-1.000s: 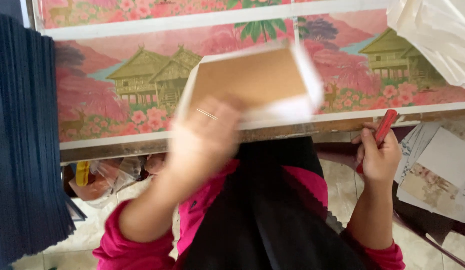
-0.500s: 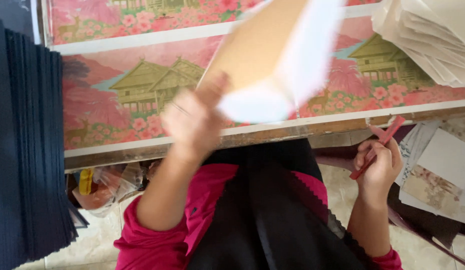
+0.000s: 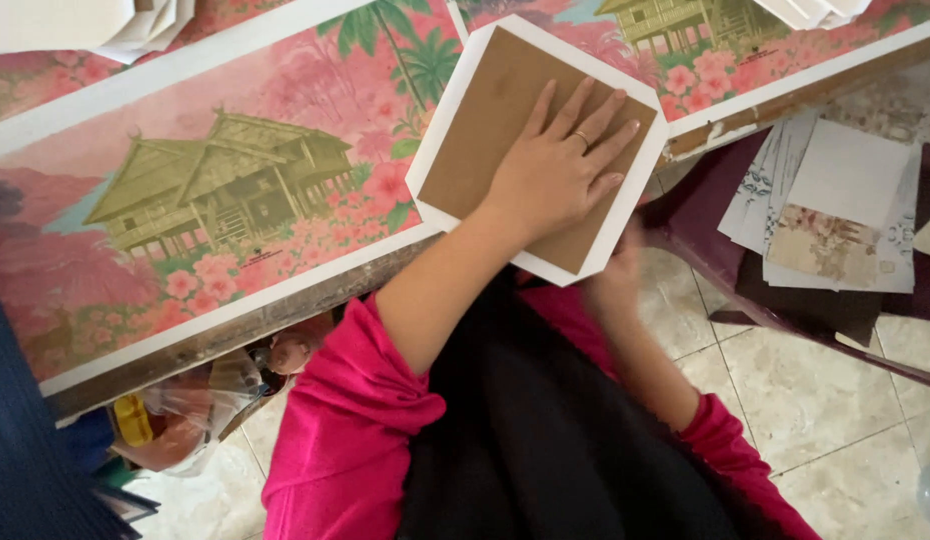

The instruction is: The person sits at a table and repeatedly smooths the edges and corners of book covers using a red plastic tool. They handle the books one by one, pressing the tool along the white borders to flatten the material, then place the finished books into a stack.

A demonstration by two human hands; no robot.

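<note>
Brown board with white folded edges (image 3: 485, 110) now flat on desk (image 3: 135, 345), overhanging near edge; half second ago lifted, tilted. Left hand (image 3: 555, 170) presses on it, fingers (image 3: 603, 112) spread flat. Right hand (image 3: 615, 280) blurred beneath board at 5 o'clock, fingers unreadable, red tool gone from sight. Printed pink sheet (image 3: 235, 190) at 9 o'clock, paper pieces (image 3: 835, 210) at 3 o'clock. Nothing blocks.

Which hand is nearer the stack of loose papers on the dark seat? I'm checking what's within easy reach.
Right. The right hand, blurred, sits at the table edge partly under the brown board, beside the papers. The left hand lies flat on the board, farther away.
</note>
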